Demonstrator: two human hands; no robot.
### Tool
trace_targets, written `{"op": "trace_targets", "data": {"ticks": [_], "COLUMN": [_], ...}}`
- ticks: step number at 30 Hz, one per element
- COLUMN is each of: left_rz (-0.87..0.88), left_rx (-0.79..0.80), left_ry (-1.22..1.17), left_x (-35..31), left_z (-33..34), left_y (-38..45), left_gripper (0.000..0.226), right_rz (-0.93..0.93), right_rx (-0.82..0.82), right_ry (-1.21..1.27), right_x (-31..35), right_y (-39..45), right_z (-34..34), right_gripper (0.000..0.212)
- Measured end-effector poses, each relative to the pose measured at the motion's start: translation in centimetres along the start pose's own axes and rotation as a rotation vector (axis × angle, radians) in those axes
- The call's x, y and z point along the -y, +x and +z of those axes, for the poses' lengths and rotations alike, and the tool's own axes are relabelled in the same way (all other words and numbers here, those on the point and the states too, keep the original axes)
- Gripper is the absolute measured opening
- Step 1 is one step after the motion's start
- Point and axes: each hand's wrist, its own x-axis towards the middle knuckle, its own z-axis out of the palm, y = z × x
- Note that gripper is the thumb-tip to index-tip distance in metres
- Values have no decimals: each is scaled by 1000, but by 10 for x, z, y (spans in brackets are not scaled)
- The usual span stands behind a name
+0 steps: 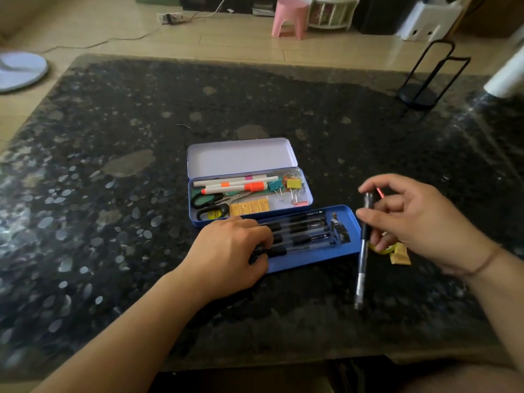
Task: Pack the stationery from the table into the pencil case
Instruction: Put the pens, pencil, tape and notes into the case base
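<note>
A blue tin pencil case (307, 200) stands open mid-table, its white lid (241, 157) tipped back. Inside lie white markers (235, 184), scissors (209, 204), binder clips (293, 184) and yellow blocks (249, 207). In front of it sits a blue tray (312, 258) with several black pens (306, 231). My left hand (229, 251) lies flat over the tray's left end, fingers on the pens. My right hand (416, 219) pinches a black pen (363, 251) near its top; the pen hangs down beside the tray's right edge. A thin red item (380, 192) shows between the fingers.
Under my right hand lie a yellow roll (382, 248) and a tan eraser-like piece (399, 255). A black wire stand (419, 92) and a white roll (507, 78) occupy the far right of the dark stone table (113, 165). Beyond the table, a pink stool (290, 18) stands on the floor.
</note>
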Motion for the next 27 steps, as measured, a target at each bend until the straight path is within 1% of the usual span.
{"op": "trace_targets", "data": {"ticks": [2, 6, 10, 16, 19, 22, 23, 24, 27], "left_rz": [-17, -58, -91, -110, -117, -141, -145, -146, -144], "left_rx": [-13, -15, -3, 8, 25, 54, 61, 64, 68], "left_ry": [-1, 5, -6, -32, -41, -62, -67, -70, -67], "left_x": [-2, -4, -6, -2, -2, -1, -1, -1, -2], "left_z": [-1, -1, -1, 2, 2, 2, 2, 2, 1], "left_y": [0, 1, 3, 3, 4, 4, 4, 4, 4], "left_gripper": [5, 7, 10, 8, 8, 8, 8, 8, 9], "right_rz": [79, 169, 227, 240, 236, 227, 210, 174, 10], "right_rx": [-2, -69, -87, -161, -188, -154, -132, -108, -56], "right_ry": [55, 146, 133, 55, 142, 215, 191, 103, -336], "right_x": [-8, -18, -27, -35, -36, -36, -37, -39, -48], "right_y": [4, 14, 23, 24, 22, 19, 17, 16, 15], "right_z": [-8, -2, 19, 37, 36, 30, 29, 28, 28], "right_gripper": [26, 35, 25, 26, 29, 34, 35, 32, 20]}}
